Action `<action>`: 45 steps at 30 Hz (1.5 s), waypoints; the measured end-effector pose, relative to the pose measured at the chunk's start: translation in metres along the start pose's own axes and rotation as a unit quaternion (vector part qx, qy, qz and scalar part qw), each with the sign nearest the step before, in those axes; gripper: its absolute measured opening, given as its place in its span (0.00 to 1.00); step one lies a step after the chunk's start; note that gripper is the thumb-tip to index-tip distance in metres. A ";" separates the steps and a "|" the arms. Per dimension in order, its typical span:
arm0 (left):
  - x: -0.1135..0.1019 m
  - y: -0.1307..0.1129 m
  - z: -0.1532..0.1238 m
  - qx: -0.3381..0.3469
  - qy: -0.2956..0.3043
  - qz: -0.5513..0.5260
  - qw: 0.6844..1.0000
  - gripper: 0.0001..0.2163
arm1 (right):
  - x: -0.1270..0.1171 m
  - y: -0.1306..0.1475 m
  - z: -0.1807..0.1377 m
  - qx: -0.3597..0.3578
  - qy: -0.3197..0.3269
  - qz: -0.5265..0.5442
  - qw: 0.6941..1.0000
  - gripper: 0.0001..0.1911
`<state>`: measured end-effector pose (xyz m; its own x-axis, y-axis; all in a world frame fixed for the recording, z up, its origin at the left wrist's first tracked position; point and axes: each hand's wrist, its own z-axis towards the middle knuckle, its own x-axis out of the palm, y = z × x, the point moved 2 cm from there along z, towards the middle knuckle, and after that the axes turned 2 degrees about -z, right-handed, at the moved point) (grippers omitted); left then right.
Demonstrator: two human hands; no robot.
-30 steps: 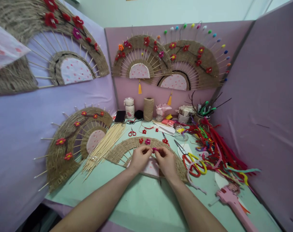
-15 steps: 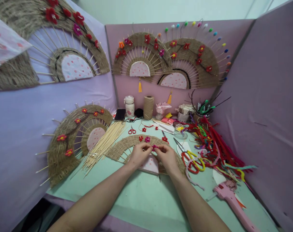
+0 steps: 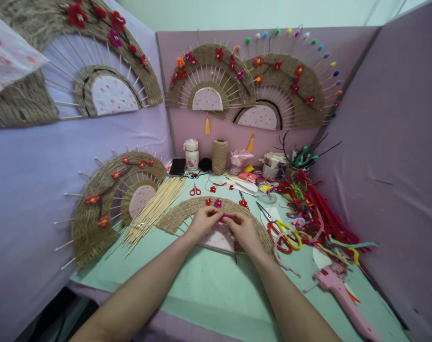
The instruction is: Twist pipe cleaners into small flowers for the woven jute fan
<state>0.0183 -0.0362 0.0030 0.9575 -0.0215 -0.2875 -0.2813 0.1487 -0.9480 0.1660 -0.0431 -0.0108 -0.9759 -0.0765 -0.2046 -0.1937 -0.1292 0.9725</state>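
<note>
My left hand (image 3: 206, 224) and my right hand (image 3: 243, 230) meet over a half-round twine fan lying on the table. Between their fingertips is a small magenta fuzzy piece (image 3: 223, 216), which looks like a bent pipe cleaner; both hands pinch it and partly cover it. The twine fan (image 3: 178, 213) has thin sticks and a white dotted cloth half-circle (image 3: 219, 239) at its base. Along its upper band sit a red flower (image 3: 208, 202), a magenta flower (image 3: 218, 203) and another red flower (image 3: 243, 203).
Right of the fan lie large scissors (image 3: 283, 235), loose pipe cleaners (image 3: 308, 199) and a pink glue gun (image 3: 344, 297). Bamboo sticks (image 3: 154, 209) and a finished fan (image 3: 95, 213) are at the left. Small red scissors (image 3: 195, 190) and a twine spool (image 3: 220, 156) stand farther back.
Both hands stay together at the magenta piece, shifted slightly left, with the fingertips drawn closer around it. The whole view has moved a little.
</note>
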 end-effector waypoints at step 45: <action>0.015 0.003 -0.008 -0.057 -0.026 -0.135 0.989 0.11 | -0.003 0.003 -0.003 -0.050 -0.087 -0.035 0.994 0.14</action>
<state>0.0314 -0.0439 -0.0055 0.9998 0.0058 -0.0182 -0.0184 0.0317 -0.9993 0.1683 -0.0463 -0.0077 -0.9646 0.1081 -0.2405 -0.2595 -0.2271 0.9387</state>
